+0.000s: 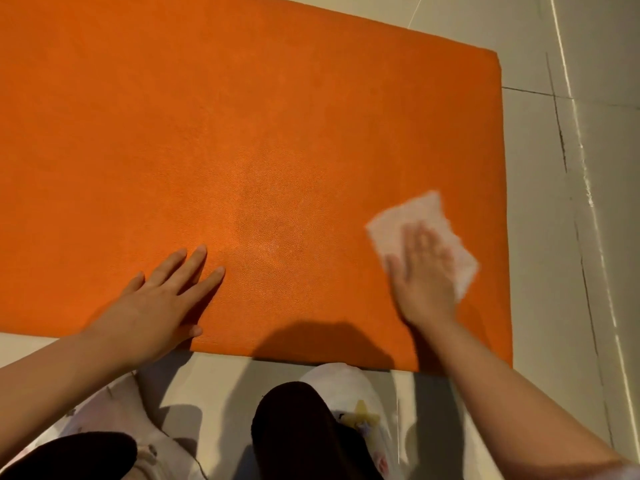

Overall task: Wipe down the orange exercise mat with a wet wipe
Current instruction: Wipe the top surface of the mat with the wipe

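Observation:
The orange exercise mat [242, 133] lies flat on a pale tiled floor and fills most of the head view. A white wet wipe [412, 216] lies spread on the mat near its right edge. My right hand [424, 271] presses flat on the wipe with straight fingers and looks motion-blurred. My left hand [159, 306] rests flat on the mat near its front edge, fingers spread, holding nothing. A faint damp sheen shows on the mat between the two hands.
Pale floor tiles [554, 202] with dark grout lines run along the mat's right side and behind it. My knees in dark trousers and two white patterned slippers [349, 386] sit just in front of the mat's near edge.

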Tool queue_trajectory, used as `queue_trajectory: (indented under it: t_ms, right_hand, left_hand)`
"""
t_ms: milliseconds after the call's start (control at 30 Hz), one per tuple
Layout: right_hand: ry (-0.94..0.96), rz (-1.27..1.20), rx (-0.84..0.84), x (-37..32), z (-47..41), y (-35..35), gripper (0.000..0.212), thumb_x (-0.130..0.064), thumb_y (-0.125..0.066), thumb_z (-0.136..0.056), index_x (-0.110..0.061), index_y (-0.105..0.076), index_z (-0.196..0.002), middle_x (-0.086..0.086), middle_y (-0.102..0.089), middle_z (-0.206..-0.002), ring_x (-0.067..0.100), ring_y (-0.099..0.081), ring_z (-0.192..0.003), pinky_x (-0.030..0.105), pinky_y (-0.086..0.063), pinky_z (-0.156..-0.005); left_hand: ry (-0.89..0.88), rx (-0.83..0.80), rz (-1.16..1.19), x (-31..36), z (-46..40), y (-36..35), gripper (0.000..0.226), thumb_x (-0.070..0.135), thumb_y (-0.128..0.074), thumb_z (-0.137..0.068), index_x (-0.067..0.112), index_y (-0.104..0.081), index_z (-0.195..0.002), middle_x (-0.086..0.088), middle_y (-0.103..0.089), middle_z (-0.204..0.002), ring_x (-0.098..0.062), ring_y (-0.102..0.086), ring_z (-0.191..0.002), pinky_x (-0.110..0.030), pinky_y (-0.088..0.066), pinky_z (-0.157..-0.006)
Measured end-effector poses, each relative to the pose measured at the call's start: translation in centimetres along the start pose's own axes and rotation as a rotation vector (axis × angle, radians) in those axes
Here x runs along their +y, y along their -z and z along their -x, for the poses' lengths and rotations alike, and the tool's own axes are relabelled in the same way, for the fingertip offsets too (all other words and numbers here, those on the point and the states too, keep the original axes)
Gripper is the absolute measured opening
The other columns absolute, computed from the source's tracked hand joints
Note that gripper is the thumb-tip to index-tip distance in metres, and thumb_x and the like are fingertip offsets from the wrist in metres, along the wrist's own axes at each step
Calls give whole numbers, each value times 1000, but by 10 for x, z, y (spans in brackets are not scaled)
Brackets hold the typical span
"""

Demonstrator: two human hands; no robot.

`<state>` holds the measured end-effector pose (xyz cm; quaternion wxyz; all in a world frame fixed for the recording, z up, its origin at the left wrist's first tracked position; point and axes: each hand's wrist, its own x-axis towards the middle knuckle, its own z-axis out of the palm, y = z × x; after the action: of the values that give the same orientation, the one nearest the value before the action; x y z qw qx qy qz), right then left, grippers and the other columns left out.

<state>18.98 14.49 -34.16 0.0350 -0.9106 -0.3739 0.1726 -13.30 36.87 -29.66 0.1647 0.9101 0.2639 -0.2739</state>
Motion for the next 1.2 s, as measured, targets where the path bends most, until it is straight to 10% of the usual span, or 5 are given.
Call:
queue_trajectory:
  t_ms: [267,567,767,900,1200]
  right_hand:
    - [-126,52,-68,49,50,6,71,-63,9,-90,-29,21,-150,2,21,-162,17,23,-147,42,10,-121]
    - [903,137,-255,-92,51,-28,57,-45,-15,-101,-28,-20,-155,-4,-6,-163,18,-1,-151,40,9,-120]
    - [568,183,-198,33,79,-11,50,-57,-3,-102,-52,10,-150,-15,14,-161,7,19,-148,31,16,-118]
    - [294,130,-257,105,109,13,52,-60,-4,-99,-56,18,-145,-23,19,-158,3,19,-147,36,7,-122]
    - [608,205,-354,34,90,11,50,-57,-4,-99,-55,7,-148,-16,22,-158,9,27,-146,30,19,-118]
  left_hand:
    - [42,-133,-85,11,-3,14,101,52,-53,-95,25,36,-134,7,46,-141,-22,21,-150,-50,-23,-119]
    - [105,-174,-91,32,2,16,89,47,-46,-100,25,24,-151,-3,25,-162,-28,9,-152,-37,-26,-117]
    - [83,-86,2,36,24,-1,98,45,-67,-89,18,-2,-157,-12,3,-165,-36,-10,-150,-45,-33,-113]
    - [13,49,-57,24,31,-25,108,32,-101,-37,11,-57,-133,-28,-56,-134,-51,-62,-106,-52,-56,-52]
    - [48,-114,-116,18,23,-18,100,56,-45,-98,21,43,-129,2,42,-141,-27,10,-152,-38,-31,-117]
